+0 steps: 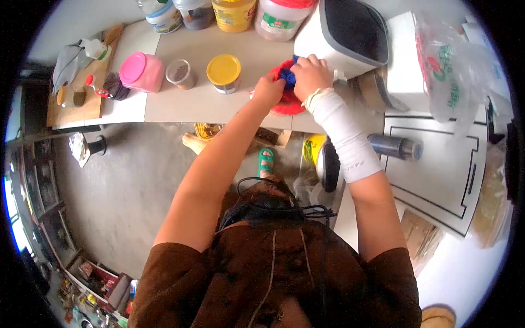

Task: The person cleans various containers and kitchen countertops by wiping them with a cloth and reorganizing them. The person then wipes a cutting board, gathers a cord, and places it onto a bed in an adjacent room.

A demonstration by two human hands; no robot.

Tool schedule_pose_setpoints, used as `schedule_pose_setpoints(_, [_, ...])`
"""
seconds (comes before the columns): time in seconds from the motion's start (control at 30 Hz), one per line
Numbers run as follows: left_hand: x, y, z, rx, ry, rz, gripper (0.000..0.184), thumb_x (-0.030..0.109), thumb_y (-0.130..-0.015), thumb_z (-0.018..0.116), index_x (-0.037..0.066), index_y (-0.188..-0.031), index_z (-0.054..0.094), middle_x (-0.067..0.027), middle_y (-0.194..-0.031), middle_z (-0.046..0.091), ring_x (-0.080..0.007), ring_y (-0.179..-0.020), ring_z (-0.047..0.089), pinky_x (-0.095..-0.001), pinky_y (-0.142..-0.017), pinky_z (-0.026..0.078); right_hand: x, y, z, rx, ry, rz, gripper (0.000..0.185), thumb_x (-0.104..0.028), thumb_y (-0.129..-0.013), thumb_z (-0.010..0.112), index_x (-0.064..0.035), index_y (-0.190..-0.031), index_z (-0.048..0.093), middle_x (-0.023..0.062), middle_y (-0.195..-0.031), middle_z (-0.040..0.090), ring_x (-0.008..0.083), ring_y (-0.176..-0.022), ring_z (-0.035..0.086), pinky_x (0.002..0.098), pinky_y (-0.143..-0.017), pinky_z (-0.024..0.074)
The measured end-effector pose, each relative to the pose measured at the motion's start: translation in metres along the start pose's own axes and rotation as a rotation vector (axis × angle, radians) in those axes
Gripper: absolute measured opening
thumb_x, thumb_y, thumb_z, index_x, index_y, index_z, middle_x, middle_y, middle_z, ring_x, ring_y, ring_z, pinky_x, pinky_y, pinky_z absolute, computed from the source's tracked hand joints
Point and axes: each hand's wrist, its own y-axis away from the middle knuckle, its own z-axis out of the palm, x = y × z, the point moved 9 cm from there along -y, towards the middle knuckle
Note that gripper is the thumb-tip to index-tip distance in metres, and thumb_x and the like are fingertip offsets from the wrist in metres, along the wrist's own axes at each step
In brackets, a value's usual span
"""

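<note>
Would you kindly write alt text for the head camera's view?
A person's left hand and right hand meet at a blue item and a red item on a countertop; the right arm has a white sleeve. To the left are a yellow-lidded jar and a pink jar; to the right, a white container.

A grey floor (131,202) spreads below a pale counter (191,109), a bright window (19,227) far left.

1 pink jar (143,72), 1 yellow-lidded jar (223,72)
</note>
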Motion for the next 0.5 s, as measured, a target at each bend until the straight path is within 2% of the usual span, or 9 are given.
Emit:
schedule_pose_setpoints(0.07, [-0.005,-0.010,0.002,-0.006,0.072,-0.002,0.037,0.029,-0.081,0.057,0.003,-0.107,0.065,-0.0281,-0.097,0.065,-0.0414,-0.095,0.063,-0.0449,-0.084,0.049,-0.004,-0.002,-0.002,-0.014,0.025,-0.071,0.016,-0.009,-0.071,0.060,-0.0118,-0.084,0.068,0.0024,-0.098,0.062,0.0236,-0.101,0.051,0.0382,-0.087,0.0391])
schedule_pose_setpoints(0.13, [-0.007,-0.006,0.004,-0.054,0.086,-0.063,0.030,0.012,-0.089,0.052,0.000,-0.115,0.061,-0.0144,-0.092,0.067,-0.0243,-0.081,0.068,-0.0394,-0.066,0.058,-0.003,0.002,-0.003,0.019,-0.038,-0.133,0.016,-0.008,-0.071,0.060,-0.0116,-0.084,0.067,0.0024,-0.097,0.062,0.0236,-0.101,0.051,0.0380,-0.087,0.0391])
schedule_pose_setpoints(0.17, [-0.005,-0.004,0.002,-0.038,0.089,-0.063,0.030,0.012,-0.089,0.052,0.000,-0.115,0.061,-0.0144,-0.092,0.067,-0.0243,-0.081,0.068,-0.0394,-0.066,0.058,-0.005,0.004,-0.005,0.053,-0.098,-0.176,0.016,-0.008,-0.071,0.060,-0.0115,-0.085,0.067,0.0023,-0.097,0.061,0.0236,-0.101,0.051,0.0378,-0.087,0.0391])
schedule_pose_setpoints(0.23, [-0.011,0.000,-0.002,0.015,0.107,-0.133,0.038,0.028,-0.082,0.057,0.006,-0.113,0.064,-0.0241,-0.098,0.066,-0.0357,-0.096,0.064,-0.0408,-0.084,0.049,-0.007,0.004,0.000,0.065,-0.182,-0.205,0.018,-0.005,-0.069,0.060,-0.0110,-0.085,0.065,0.0023,-0.096,0.060,0.0238,-0.101,0.051,0.0376,-0.087,0.0403])
schedule_pose_setpoints(0.3, [-0.010,-0.001,-0.002,0.037,0.146,-0.105,0.037,0.027,-0.083,0.057,0.007,-0.114,0.064,-0.0235,-0.098,0.067,-0.0356,-0.096,0.064,-0.0409,-0.084,0.049,-0.012,0.003,0.006,0.061,-0.189,-0.209,0.014,-0.010,-0.071,0.062,-0.0102,-0.084,0.067,0.0040,-0.097,0.062,0.0256,-0.105,0.050,0.0389,-0.092,0.0403])
schedule_pose_setpoints(0.37, [-0.011,-0.002,-0.002,0.054,0.185,-0.077,0.037,0.026,-0.084,0.057,0.008,-0.115,0.064,-0.0230,-0.098,0.067,-0.0354,-0.097,0.064,-0.0409,-0.084,0.049,-0.004,0.003,0.006,0.024,-0.257,-0.177,0.016,-0.007,-0.070,0.061,-0.0110,-0.084,0.067,0.0045,-0.098,0.063,0.0253,-0.105,0.052,0.0389,-0.091,0.0413])
schedule_pose_setpoints(0.43, [-0.006,0.005,-0.005,0.058,0.121,-0.130,0.033,0.020,-0.086,0.057,0.005,-0.114,0.065,-0.0215,-0.100,0.067,-0.0336,-0.095,0.065,-0.0405,-0.081,0.051,-0.001,0.008,0.002,-0.003,-0.451,-0.257,0.026,0.003,-0.065,0.056,-0.0078,-0.087,0.065,0.0065,-0.101,0.063,0.0285,-0.099,0.056,0.0386,-0.089,0.0449])
schedule_pose_setpoints(0.47, [0.000,0.007,-0.005,0.057,0.128,-0.126,0.033,0.020,-0.086,0.057,0.005,-0.114,0.065,-0.0215,-0.100,0.067,-0.0336,-0.095,0.065,-0.0405,-0.081,0.051,0.006,0.011,0.000,-0.003,-0.444,-0.258,0.026,0.003,-0.065,0.056,-0.0078,-0.087,0.065,0.0065,-0.101,0.063,0.0285,-0.099,0.056,0.0386,-0.089,0.0449])
schedule_pose_setpoints(0.5, [0.002,0.014,0.001,-0.002,0.321,-0.223,0.033,0.016,-0.086,0.056,0.004,-0.116,0.062,-0.0198,-0.102,0.066,-0.0321,-0.094,0.066,-0.0400,-0.082,0.053,0.020,0.010,-0.012,0.037,-0.548,-0.149,0.027,0.005,-0.065,0.055,-0.0066,-0.087,0.063,0.0083,-0.102,0.062,0.0305,-0.099,0.056,0.0393,-0.089,0.0452])
